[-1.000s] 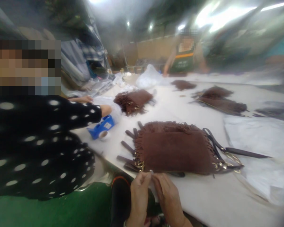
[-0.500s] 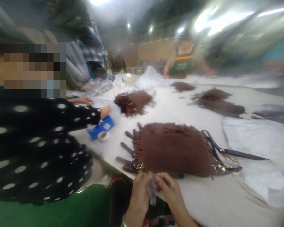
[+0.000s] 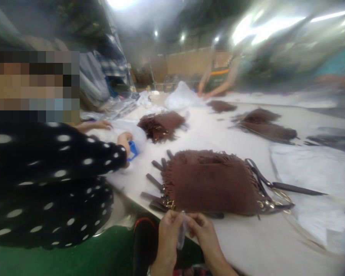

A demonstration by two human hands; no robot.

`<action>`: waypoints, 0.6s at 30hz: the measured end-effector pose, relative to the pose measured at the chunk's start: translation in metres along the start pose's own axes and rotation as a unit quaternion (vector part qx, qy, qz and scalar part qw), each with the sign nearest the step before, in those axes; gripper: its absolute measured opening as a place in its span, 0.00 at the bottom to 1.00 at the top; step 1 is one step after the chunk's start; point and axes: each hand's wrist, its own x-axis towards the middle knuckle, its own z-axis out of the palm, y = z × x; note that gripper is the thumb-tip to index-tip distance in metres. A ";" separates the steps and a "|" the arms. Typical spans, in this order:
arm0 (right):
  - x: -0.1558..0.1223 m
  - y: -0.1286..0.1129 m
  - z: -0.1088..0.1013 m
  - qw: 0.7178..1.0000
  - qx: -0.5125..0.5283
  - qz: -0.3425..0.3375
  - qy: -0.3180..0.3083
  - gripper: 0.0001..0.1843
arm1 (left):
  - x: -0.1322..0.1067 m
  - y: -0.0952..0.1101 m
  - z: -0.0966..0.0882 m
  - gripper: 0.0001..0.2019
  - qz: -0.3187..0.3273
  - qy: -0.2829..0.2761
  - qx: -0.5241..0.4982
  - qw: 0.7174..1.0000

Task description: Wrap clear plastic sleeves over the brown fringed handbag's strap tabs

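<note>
My left hand [image 3: 168,234] and my right hand [image 3: 202,232] meet at the near edge of the white table [image 3: 247,241]. Both pinch a small clear plastic piece [image 3: 181,233] that hangs between the fingertips. Just beyond them lies a stack of brown suede fringed bags [image 3: 212,182] with dark straps [image 3: 287,186] and gold rings [image 3: 273,201]. My hands do not touch the bags.
A person in a black polka-dot top [image 3: 48,180] sits at my left, one hand on a blue tape dispenser [image 3: 132,150]. More brown bags [image 3: 161,124] [image 3: 264,124] lie farther back. White sheets [image 3: 316,168] lie at right. Another person [image 3: 218,76] works at the far end.
The clear plastic piece came into view between my fingers and now hangs there. The neighbour's hand has moved onto the blue tape dispenser, covering most of it.
</note>
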 end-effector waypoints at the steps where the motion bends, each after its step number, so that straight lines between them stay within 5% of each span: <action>1: 0.000 0.001 0.000 1.000 -0.002 -0.001 0.002 0.20 | 0.000 0.001 0.001 0.13 0.004 0.005 0.017 1.000; 10: -0.010 -0.005 0.005 0.995 -0.095 -0.037 0.024 0.20 | -0.008 0.004 0.005 0.14 0.053 0.049 0.161 0.984; 18: -0.008 -0.011 0.006 0.987 -0.153 -0.037 0.040 0.16 | -0.012 0.014 0.005 0.17 0.038 0.014 0.140 0.989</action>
